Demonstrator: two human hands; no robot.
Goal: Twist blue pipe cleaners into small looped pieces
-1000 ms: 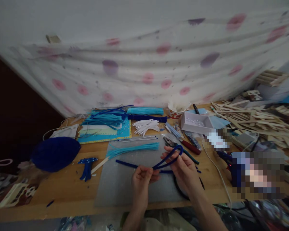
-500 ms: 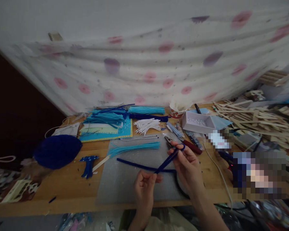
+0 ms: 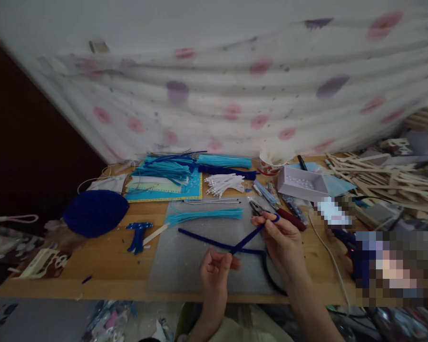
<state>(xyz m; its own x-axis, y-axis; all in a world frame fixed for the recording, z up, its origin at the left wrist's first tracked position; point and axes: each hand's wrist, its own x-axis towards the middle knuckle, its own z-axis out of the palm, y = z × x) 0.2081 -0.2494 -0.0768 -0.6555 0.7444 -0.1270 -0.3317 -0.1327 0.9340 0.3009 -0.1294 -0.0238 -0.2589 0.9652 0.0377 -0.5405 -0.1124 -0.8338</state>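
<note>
"Where's the dark-blue strip (image 3: 248, 239)?"

"Between the two hands over the grey mat (image 3: 178, 280), slanting from eight o'clock up to a small loop at two."

"And the fingers?"

"The left hand's (image 3: 214, 273) are pinched closed on the lower end; the right hand's (image 3: 284, 239) pinch it beside the loop."

"What's close by?"

"A second blue strip (image 3: 199, 237) lies behind it, reaching toward nine. Pliers (image 3: 256, 206) sit at twelve, a turquoise bundle (image 3: 209, 215) at ten, a dark curved piece (image 3: 268, 274) at five."

"Farther out?"

"On the wooden table (image 3: 110, 278), a white bundle (image 3: 224, 184) at eleven, a dark-blue oval (image 3: 95, 213) at nine."
</note>
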